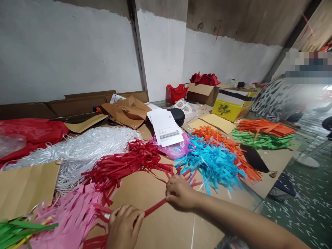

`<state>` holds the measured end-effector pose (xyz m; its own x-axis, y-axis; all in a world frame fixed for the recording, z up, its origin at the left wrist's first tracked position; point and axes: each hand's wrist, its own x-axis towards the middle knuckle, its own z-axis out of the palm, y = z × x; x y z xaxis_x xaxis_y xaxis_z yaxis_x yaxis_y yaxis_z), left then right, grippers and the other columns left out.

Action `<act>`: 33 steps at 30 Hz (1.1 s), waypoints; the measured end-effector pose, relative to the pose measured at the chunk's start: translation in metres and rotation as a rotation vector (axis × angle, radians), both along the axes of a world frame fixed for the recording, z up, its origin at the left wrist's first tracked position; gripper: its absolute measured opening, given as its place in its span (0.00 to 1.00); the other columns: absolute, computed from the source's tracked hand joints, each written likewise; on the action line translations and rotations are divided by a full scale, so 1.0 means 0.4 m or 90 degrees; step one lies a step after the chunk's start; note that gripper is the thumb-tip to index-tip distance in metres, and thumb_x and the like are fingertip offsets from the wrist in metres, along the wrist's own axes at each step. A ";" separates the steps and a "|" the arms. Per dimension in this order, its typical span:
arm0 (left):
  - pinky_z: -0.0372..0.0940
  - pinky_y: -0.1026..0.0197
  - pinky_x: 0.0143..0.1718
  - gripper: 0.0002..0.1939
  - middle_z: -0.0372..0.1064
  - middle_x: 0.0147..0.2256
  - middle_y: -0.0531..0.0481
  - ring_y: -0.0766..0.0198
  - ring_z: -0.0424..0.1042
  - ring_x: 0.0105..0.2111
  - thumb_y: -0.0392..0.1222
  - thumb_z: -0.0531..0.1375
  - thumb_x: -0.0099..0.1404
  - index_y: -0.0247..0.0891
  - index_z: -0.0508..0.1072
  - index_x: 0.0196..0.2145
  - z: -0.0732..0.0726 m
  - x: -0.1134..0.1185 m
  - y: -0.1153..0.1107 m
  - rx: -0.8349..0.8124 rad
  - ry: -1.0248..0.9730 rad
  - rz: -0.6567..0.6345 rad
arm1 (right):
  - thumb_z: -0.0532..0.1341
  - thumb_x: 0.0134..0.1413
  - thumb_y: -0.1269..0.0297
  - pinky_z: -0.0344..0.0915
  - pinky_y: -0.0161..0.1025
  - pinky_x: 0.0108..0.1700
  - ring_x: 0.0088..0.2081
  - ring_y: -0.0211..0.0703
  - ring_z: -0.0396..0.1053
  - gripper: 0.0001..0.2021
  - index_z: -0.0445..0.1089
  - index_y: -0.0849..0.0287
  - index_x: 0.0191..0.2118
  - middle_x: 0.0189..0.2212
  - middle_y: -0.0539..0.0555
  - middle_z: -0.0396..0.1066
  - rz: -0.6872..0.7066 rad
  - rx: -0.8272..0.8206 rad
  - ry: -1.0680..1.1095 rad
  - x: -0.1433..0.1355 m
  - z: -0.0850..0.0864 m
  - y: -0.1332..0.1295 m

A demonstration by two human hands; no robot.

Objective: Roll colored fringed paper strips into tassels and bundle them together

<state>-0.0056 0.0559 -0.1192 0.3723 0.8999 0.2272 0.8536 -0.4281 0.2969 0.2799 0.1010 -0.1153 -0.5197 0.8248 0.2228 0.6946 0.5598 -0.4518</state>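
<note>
A narrow red strip (155, 207) is stretched between my two hands above the brown cardboard table cover. My left hand (125, 223), low in the view, is closed on its near end, beside a bunch of red strips (94, 242). My right hand (178, 192) grips the far part, fingers curled, with loose red ends (188, 174) sticking out behind it. Beyond the hands lies a heap of dark red strips (129, 160). Left of my left hand are pink strips (72, 214). A pile of blue strips (210, 162) sits just past my right hand.
White cords (88, 145) lie at the left. Papers (166, 128) rest on a pink plastic bag (176, 150). Orange strips (264, 127) are stacked over green ones at the right. A yellow box (230, 105) stands behind; a person in a patterned garment (269, 97) is at far right.
</note>
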 end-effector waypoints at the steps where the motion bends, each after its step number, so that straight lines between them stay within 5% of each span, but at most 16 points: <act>1: 0.53 0.51 0.46 0.11 0.77 0.33 0.57 0.59 0.74 0.39 0.45 0.57 0.70 0.47 0.76 0.31 -0.001 0.005 0.001 -0.008 0.001 0.007 | 0.70 0.55 0.65 0.56 0.42 0.45 0.41 0.46 0.67 0.04 0.77 0.57 0.32 0.35 0.51 0.75 -0.008 -0.008 0.003 -0.005 0.001 0.003; 6: 0.53 0.51 0.44 0.12 0.75 0.30 0.56 0.59 0.73 0.36 0.42 0.56 0.69 0.43 0.73 0.28 -0.005 0.019 0.004 -0.006 0.025 0.019 | 0.71 0.51 0.67 0.54 0.42 0.42 0.39 0.46 0.67 0.07 0.73 0.59 0.27 0.31 0.50 0.73 -0.039 -0.029 0.016 -0.024 0.004 0.008; 10: 0.52 0.53 0.43 0.06 0.76 0.33 0.58 0.61 0.73 0.37 0.38 0.59 0.67 0.46 0.75 0.35 -0.002 0.014 0.002 0.063 0.024 -0.013 | 0.70 0.53 0.65 0.55 0.42 0.44 0.43 0.47 0.67 0.07 0.75 0.57 0.37 0.38 0.52 0.74 -0.032 -0.016 0.027 -0.016 0.010 0.002; 14: 0.52 0.51 0.49 0.21 0.78 0.37 0.61 0.60 0.72 0.41 0.27 0.58 0.60 0.54 0.76 0.42 0.013 0.026 -0.018 0.170 0.078 -0.099 | 0.68 0.60 0.56 0.51 0.50 0.56 0.54 0.49 0.65 0.06 0.77 0.50 0.38 0.48 0.48 0.76 0.088 0.053 0.004 0.004 0.025 -0.007; 20: 0.53 0.44 0.56 0.09 0.78 0.35 0.52 0.54 0.71 0.42 0.33 0.58 0.66 0.42 0.77 0.36 0.037 0.076 -0.033 0.218 0.090 -0.069 | 0.53 0.72 0.68 0.46 0.53 0.63 0.56 0.47 0.65 0.11 0.74 0.55 0.45 0.50 0.52 0.77 0.216 0.211 -0.119 0.009 0.047 -0.005; 26: 0.54 0.48 0.54 0.10 0.76 0.30 0.53 0.57 0.71 0.38 0.32 0.57 0.65 0.43 0.76 0.31 0.022 0.092 -0.021 0.254 0.051 -0.041 | 0.62 0.64 0.63 0.46 0.56 0.62 0.55 0.49 0.65 0.06 0.72 0.54 0.46 0.47 0.51 0.78 0.154 0.184 -0.061 -0.021 0.065 -0.003; 33: 0.53 0.49 0.52 0.17 0.79 0.32 0.53 0.57 0.74 0.41 0.29 0.50 0.70 0.43 0.78 0.36 -0.020 0.055 -0.026 0.289 0.073 -0.077 | 0.57 0.69 0.68 0.50 0.55 0.59 0.41 0.47 0.66 0.09 0.74 0.57 0.37 0.31 0.52 0.76 0.192 0.335 -0.158 -0.073 0.000 -0.024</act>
